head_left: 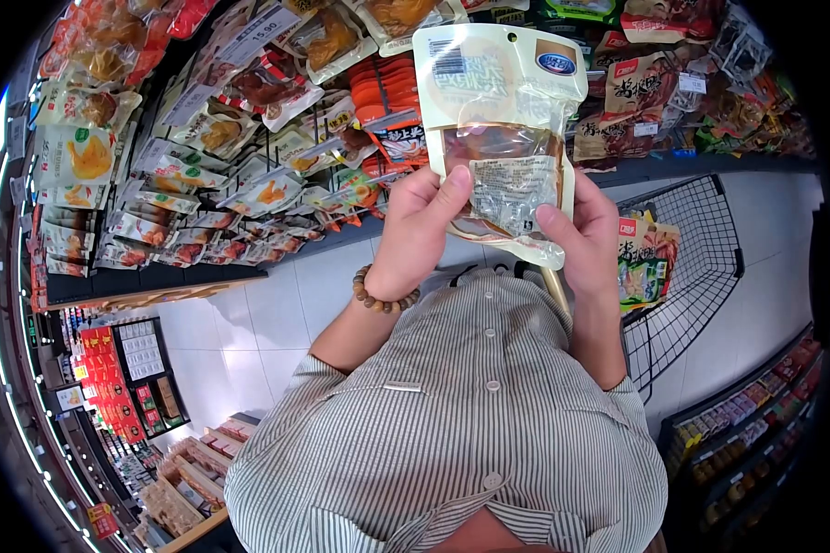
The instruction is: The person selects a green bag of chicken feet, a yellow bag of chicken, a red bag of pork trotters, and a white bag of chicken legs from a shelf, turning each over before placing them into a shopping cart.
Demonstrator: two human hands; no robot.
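I have a clear-windowed food pack point(489, 120) up in front of my chest, resting on nothing, held between my two hands just short of the hanging rack point(157, 293). My left hand point(413, 217) grips its left edge, the thumb lying on the front and the other fingers going behind, where I can't see them all. My right hand point(588, 230) pinches the opposite edge lower down, near the bottom right corner, its thumb close to the small-print panel point(515, 189). Gripping both sides seems meant to keep the limp pack spread and steady; the thumbs sit at the borders of the print, so most of it remains in view. The barcode point(447, 58), at the top left corner, and the hang hole point(514, 38), along the top edge, are both uncovered.

To my right is a black wire cart point(741, 267), with a red and green packet point(646, 263) at the side nearest my right hand, well in from the far right corner. Beyond, packs hang in rows on the rack, probably so that their fronts face outward, with price tags point(692, 84) at the hook ends to match each row.
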